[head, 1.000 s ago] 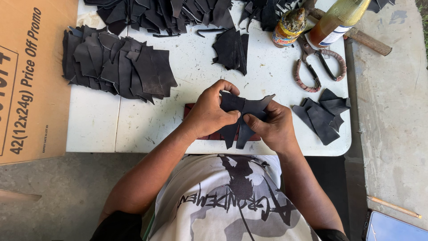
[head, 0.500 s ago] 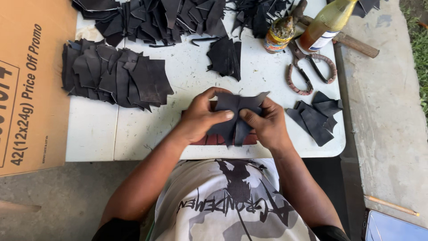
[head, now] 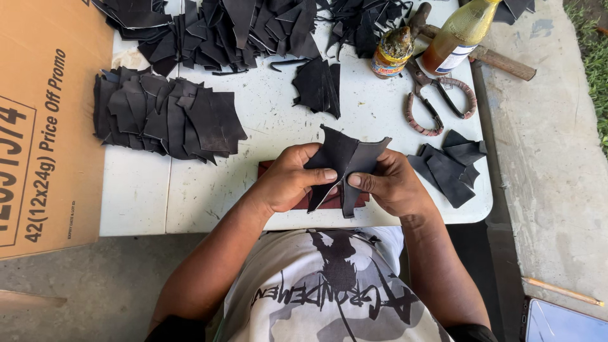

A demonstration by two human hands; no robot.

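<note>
**Two black leather pieces pinched at centre frame**

While both my hands sit at the middle of the frame, above the near edge of the white table (head: 209, 202), they are closed on black leather pieces (head: 345, 161). My left hand (head: 288, 180) pinches one piece under the thumb; my right hand (head: 389, 183) pinches the overlapping one, thumb on top. A dark red board (head: 316, 201) lies under them on the table. Just right of my right hand is a small heap of leather scraps (head: 449, 168). Scissors (head: 437, 101) with wrapped handles lie above that, near a jar (head: 392, 50) and a bottle (head: 456, 35). A stack of cut leather (head: 164, 114) fills the left; a cardboard box (head: 44, 120) stands at far left.
</note>
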